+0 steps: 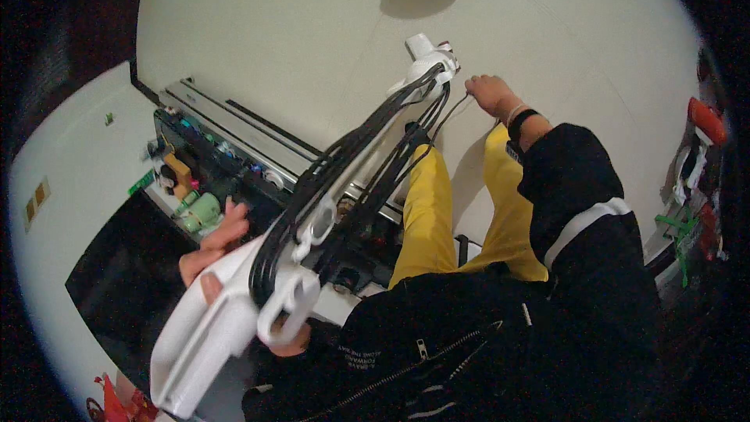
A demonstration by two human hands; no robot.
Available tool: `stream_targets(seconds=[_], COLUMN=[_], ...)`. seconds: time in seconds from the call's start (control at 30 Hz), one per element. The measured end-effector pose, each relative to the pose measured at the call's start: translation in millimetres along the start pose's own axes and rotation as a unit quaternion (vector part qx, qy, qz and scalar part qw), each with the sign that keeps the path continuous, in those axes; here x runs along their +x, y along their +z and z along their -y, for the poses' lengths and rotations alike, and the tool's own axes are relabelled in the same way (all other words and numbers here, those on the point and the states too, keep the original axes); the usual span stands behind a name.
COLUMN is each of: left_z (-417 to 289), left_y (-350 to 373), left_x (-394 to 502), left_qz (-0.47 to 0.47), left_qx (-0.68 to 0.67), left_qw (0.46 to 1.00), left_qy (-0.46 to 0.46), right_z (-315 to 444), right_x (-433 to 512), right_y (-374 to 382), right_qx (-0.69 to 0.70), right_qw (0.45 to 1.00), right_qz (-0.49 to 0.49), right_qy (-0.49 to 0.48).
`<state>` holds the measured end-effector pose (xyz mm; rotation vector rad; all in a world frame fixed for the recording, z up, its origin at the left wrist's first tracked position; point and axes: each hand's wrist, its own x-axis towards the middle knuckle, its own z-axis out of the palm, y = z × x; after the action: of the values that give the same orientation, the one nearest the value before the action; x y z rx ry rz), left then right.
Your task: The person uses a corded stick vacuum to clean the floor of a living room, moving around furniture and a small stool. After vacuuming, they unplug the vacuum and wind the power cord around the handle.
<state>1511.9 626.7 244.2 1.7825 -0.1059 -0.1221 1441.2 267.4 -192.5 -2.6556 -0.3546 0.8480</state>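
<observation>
A white long-handled corded appliance (205,328) stretches diagonally from lower left, close to the camera, toward the floor. Several loops of black power cord (351,146) run along its shaft, between a hook near the handle (293,305) and the white lower end (433,64). My left hand (217,240) supports the handle from behind; its fingers show past the far side, and the palm is hidden. To the right of the lower end, my right hand (489,94) pinches a single strand of cord that leads back to the loops.
My legs in yellow trousers (430,205) are below the cord. On the left, a long low cabinet (263,129) stands beside a large black screen (135,269), with a green figure (202,211) between them. Red (706,120) and green items (679,225) lie at the far right.
</observation>
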Motion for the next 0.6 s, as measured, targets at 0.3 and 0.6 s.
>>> stream_targets(seconds=[0.3,0.6], left_z=[-10.0,9.8], left_y=[-14.8,-2.9], left_x=[-23.8,-21.7], left_qz=[0.035,0.03], left_qx=[-0.02,-0.051], left_qw=[0.999,0.998], left_qy=[0.0,0.03], right_z=[2.0,11.9], right_x=[83.8,127.0], right_y=[-69.0,-154.0], right_qx=[-0.14,-0.237], right_qw=[0.982,0.934], right_qz=[0.027,0.008], right_qy=[-0.126,-0.266])
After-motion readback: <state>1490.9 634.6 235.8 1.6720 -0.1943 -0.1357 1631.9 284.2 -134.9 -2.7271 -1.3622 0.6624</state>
